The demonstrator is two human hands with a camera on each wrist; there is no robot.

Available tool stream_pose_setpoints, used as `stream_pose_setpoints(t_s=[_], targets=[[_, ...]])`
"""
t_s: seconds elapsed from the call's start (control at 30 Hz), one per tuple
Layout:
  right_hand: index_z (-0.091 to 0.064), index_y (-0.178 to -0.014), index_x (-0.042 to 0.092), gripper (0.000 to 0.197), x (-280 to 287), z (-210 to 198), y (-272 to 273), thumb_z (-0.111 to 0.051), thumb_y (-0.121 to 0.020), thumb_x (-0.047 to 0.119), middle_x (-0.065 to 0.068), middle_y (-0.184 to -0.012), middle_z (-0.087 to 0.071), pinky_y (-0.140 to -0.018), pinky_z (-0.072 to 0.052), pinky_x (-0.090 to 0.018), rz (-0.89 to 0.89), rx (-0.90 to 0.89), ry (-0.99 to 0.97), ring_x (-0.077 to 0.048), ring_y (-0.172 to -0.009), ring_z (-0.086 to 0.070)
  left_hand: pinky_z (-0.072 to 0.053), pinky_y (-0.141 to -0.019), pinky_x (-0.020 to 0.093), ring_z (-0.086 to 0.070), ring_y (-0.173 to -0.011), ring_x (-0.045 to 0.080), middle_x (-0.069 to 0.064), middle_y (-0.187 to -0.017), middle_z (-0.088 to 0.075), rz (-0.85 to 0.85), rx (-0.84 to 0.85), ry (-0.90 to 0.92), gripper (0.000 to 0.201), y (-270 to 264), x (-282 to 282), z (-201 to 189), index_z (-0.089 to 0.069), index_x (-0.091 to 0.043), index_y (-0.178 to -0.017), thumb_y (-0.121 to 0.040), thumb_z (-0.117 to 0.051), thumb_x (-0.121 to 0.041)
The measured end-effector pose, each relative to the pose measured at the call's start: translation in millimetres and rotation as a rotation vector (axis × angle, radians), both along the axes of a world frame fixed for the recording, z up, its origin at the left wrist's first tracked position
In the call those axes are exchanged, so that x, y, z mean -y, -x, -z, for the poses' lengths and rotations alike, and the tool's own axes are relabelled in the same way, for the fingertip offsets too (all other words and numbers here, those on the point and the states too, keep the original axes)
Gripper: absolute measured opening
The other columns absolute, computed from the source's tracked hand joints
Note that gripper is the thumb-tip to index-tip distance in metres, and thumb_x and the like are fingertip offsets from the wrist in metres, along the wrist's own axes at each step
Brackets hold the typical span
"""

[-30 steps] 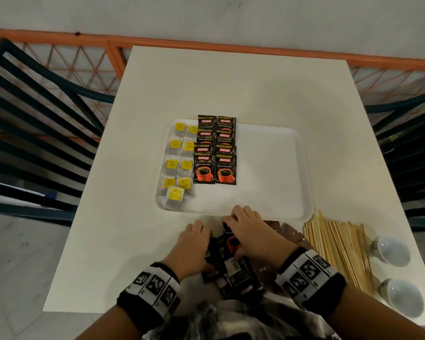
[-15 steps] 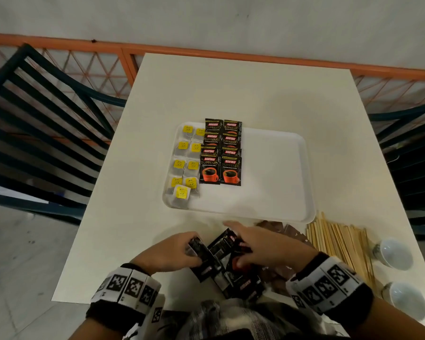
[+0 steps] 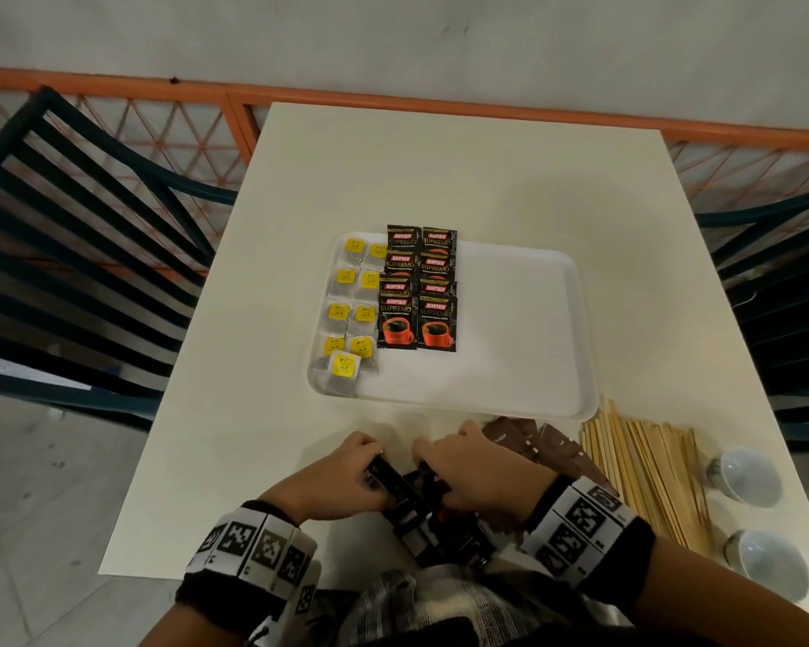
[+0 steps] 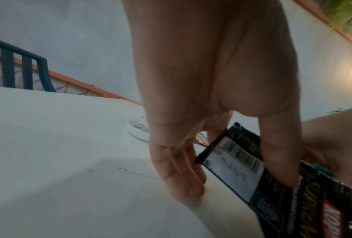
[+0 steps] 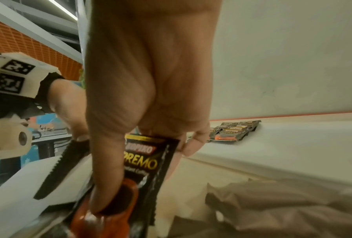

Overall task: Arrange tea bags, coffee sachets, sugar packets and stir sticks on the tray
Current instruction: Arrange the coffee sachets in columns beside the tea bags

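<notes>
A white tray (image 3: 524,319) lies mid-table, with yellow-tagged tea bags (image 3: 349,315) in its left column and black coffee sachets (image 3: 419,291) beside them. At the table's near edge sits a loose pile of coffee sachets (image 3: 421,520). My left hand (image 3: 342,478) pinches one sachet (image 4: 238,162) from that pile, barcode side up. My right hand (image 3: 477,469) pinches another sachet (image 5: 148,162), printed face up, thumb on its front. Brown sugar packets (image 3: 533,443) lie right of my hands, with wooden stir sticks (image 3: 645,469) further right.
Two white bowls (image 3: 748,478) stand at the table's near right corner. Dark slatted chairs (image 3: 66,254) flank the table on both sides, and an orange railing (image 3: 393,95) runs behind it. The tray's right half is bare.
Both hands stayed at the sachet pile near the table edge. Each now lifts a separate sachet, the left one pulled slightly leftward.
</notes>
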State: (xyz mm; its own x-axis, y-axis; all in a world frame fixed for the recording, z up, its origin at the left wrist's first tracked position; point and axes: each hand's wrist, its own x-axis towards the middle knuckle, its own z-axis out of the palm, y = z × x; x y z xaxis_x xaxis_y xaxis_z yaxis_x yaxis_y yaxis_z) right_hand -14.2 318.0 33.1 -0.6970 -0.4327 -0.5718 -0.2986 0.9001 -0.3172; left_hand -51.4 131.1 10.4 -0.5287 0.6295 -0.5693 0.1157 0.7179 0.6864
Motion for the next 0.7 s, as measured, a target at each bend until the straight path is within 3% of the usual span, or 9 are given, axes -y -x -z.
stream_pose_setpoints(t_s=[0.17, 0.23, 0.3, 0.37, 0.43, 0.53, 0.63, 0.7], targets=[[-0.051, -0.113, 0.01, 0.027, -16.8, -12.2, 11.2, -0.053, -0.089, 0.023, -0.007, -0.112, -0.06, -0.087, -0.044, -0.032, 0.264, -0.04, 0.232, -0.022, -0.102, -0.057, -0.046, -0.075, 0.021, -0.056, -0.087, 0.011, 0.004, -0.098, -0.059, -0.212, 0.079, -0.125, 0.028, 5.9, 3.5, -3.9, -0.052, -0.008, -0.102, -0.083, -0.066, -0.023], [-0.052, -0.113, 0.013, 0.029, -28.4, -17.3, 13.9, -0.058, -0.087, 0.024, -0.005, -0.111, -0.061, -0.085, -0.047, -0.028, 0.413, -0.05, 0.309, -0.019, -0.099, -0.058, -0.044, -0.068, 0.019, -0.054, -0.077, 0.007, 0.001, -0.087, -0.058, -0.217, 0.066, -0.143, 0.019, 7.2, 3.4, -7.8, -0.05, -0.011, -0.092, -0.084, -0.065, -0.02], [-0.052, -0.112, 0.013, 0.031, -42.7, -21.1, 15.6, -0.063, -0.085, 0.022, -0.003, -0.109, -0.063, -0.083, -0.049, -0.025, 0.549, -0.084, 0.385, -0.016, -0.095, -0.059, -0.042, -0.064, 0.014, -0.051, -0.07, 0.0, -0.006, -0.082, -0.055, -0.099, 0.074, -0.144, 0.017, 6.2, -1.0, -13.2, -0.047, -0.021, -0.085, -0.084, -0.063, -0.015], [-0.051, -0.113, 0.015, 0.034, -56.4, -24.0, 15.4, -0.066, -0.083, 0.023, 0.003, -0.102, -0.062, -0.074, -0.045, -0.016, 0.657, -0.107, 0.429, -0.012, -0.089, -0.058, -0.046, -0.072, 0.021, -0.051, -0.076, 0.0, -0.006, -0.091, -0.056, 0.1, 0.076, -0.129, 0.022, 2.2, -11.1, -16.9, -0.049, -0.026, -0.092, -0.081, -0.061, -0.012], [-0.051, -0.113, 0.016, 0.036, -67.0, -25.1, 14.1, -0.068, -0.082, 0.023, 0.006, -0.099, -0.06, -0.068, -0.041, -0.01, 0.742, -0.113, 0.47, -0.009, -0.087, -0.057, -0.044, -0.084, 0.025, -0.054, -0.092, 0.011, 0.003, -0.109, -0.055, 0.34, 0.018, -0.111, 0.039, -5.3, -25.6, -15.3, -0.05, -0.02, -0.114, -0.079, -0.062, -0.012], [-0.052, -0.112, 0.017, 0.038, -75.9, -22.8, 10.3, -0.07, -0.08, 0.023, 0.004, -0.101, -0.064, -0.074, -0.045, -0.015, 0.832, -0.104, 0.536, -0.011, -0.091, -0.061, -0.046, -0.084, 0.034, -0.054, -0.101, 0.031, 0.012, -0.122, -0.042, 0.661, -0.144, 0.053, 0.068, -19.7, -48.4, -7.3, -0.031, -0.022, -0.139, -0.08, -0.065, -0.021], [-0.052, -0.109, 0.019, 0.035, -75.4, -17.8, 4.7, -0.071, -0.079, 0.022, 0.007, -0.099, -0.063, -0.068, -0.043, -0.013, 0.858, -0.081, 0.557, -0.003, -0.088, -0.06, -0.048, -0.082, 0.046, -0.055, -0.094, 0.042, 0.016, -0.127, -0.033, 0.787, -0.28, 0.203, 0.069, -30.9, -59.4, -6.1, -0.021, -0.02, -0.144, -0.086, -0.059, -0.03], [-0.052, -0.109, 0.019, 0.035, -73.3, -13.0, 0.9, -0.071, -0.079, 0.023, 0.008, -0.098, -0.063, -0.067, -0.042, -0.012, 0.857, -0.077, 0.57, -0.001, -0.086, -0.059, -0.047, -0.08, 0.046, -0.055, -0.09, 0.041, 0.018, -0.124, -0.035, 0.809, -0.428, 0.189, 0.057, -31.8, -59.3, -5.0, -0.029, -0.014, -0.14, -0.09, -0.053, -0.028]])
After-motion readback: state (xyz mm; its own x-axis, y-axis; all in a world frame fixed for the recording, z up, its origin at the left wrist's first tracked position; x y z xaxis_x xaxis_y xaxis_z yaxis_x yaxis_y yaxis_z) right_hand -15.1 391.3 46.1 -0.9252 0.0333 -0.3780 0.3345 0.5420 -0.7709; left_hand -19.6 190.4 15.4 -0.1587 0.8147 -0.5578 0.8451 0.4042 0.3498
